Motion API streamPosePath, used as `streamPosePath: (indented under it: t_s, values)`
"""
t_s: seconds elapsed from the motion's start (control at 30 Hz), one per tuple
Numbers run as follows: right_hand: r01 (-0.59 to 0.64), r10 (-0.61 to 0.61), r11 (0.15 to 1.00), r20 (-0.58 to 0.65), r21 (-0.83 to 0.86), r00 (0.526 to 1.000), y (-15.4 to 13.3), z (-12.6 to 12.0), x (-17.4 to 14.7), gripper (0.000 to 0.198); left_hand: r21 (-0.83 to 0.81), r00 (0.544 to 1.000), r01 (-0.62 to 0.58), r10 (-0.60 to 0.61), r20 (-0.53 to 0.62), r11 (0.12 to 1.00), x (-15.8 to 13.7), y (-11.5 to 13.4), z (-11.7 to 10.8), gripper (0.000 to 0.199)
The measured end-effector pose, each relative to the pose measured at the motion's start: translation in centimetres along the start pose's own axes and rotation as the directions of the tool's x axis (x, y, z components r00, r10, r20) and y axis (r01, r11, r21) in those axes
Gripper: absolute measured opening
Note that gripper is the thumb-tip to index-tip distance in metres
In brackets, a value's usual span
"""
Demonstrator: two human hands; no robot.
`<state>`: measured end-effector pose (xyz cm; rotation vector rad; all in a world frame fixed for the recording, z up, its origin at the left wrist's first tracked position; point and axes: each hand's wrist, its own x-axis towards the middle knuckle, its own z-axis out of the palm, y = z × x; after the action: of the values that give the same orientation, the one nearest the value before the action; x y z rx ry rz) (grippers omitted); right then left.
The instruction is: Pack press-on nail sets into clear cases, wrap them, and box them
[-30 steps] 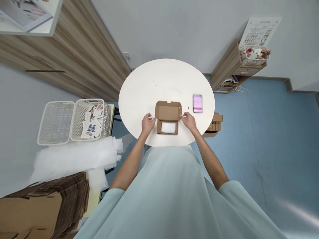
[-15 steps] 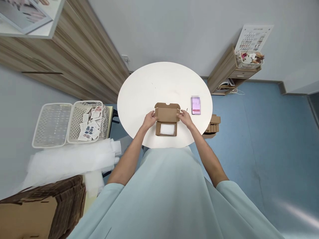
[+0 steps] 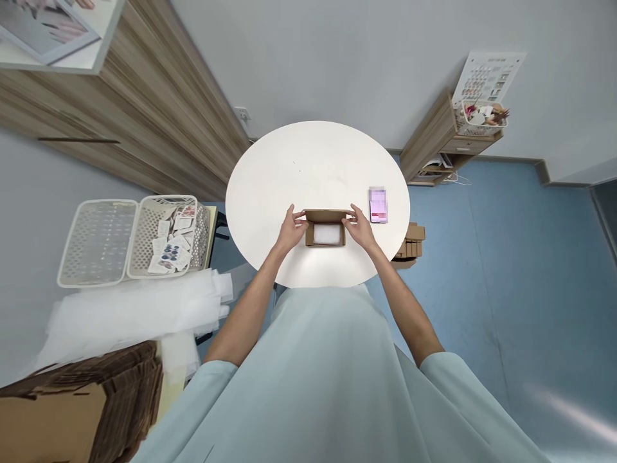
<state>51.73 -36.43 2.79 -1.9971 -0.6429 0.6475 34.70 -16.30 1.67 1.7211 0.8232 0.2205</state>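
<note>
Far left, top: 1 photo frame (image 3: 48,32) on a white shelf (image 3: 89,54). Below it, 1 wood-grain cabinet (image 3: 164,96). Mid left: 1 white basket (image 3: 139,254), basket lid (image 3: 99,241) open on its left side; cards (image 3: 176,254) inside overlap, can't count them. Under that, 1 pile of white sheets (image 3: 135,308), then 1 stack of flat cardboard (image 3: 51,418) at lower left, sheet count unreadable.

Upper center-left: 1 socket (image 3: 242,114) on the wall. Center: 1 round white table (image 3: 270,167), 2 small dark marks on top.

Left hand (image 3: 292,231): thumb and fingers closed on the left end of the lid. 1 brown box (image 3: 325,245) on the table, center of frame, near the person; its lid (image 3: 326,217) stands about upright along the far edge. 1 white packet (image 3: 326,234) lies inside. Right hand (image 3: 358,226): same closed grip, right end of the lid.

Right of that hand, apart from it: 1 phone (image 3: 378,206), screen lit pink. Past the table's right edge, several cartons (image 3: 413,247), partly hidden. Upper right: 1 side cabinet (image 3: 429,141), 1 small basket (image 3: 482,127) on it, 1 poster (image 3: 489,77) behind.
</note>
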Motion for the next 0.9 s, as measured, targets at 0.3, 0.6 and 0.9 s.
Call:
streamPosePath:
  t_s: [0.3,0.6,0.9]
  values:
    - [0.116,-0.11,0.99,0.078,-0.083,0.991,2.2,0.6,-4.2,0.075,0.047,0.997,-0.073,0.072,0.029,0.996,-3.8,-2.0,1.6,0.081]
    - [0.213,-0.164,0.923,0.171,-0.321,0.972,4.2,2.3,-7.7,0.078,0.35,0.991,-0.136,0.128,0.048,0.927,-7.0,-4.7,2.8,0.074]
    - [0.062,-0.032,0.851,0.066,-0.521,0.997,3.1,2.7,-10.3,0.059,0.395,0.983,-0.177,0.183,0.021,0.902,-9.5,-5.3,2.7,0.061]
